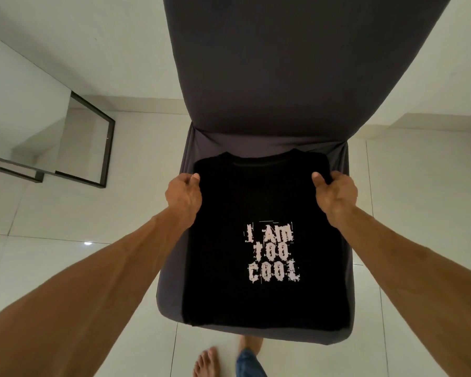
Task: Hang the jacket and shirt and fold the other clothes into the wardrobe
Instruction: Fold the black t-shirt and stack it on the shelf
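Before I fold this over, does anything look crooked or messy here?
Nothing stands out. The black T-shirt lies flat and square on the chair seat, left hand and right hand pinching its upper edges.

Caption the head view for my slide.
Folded black T-shirt on grey chair, held by left hand and right hand.

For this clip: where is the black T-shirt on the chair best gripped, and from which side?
By its two top corners beside the collar, one hand coming in from each side edge. The black T-shirt lies flat as a rectangle on the chair seat, print up, so those edges are free to pinch. The left hand and right hand grip there now.
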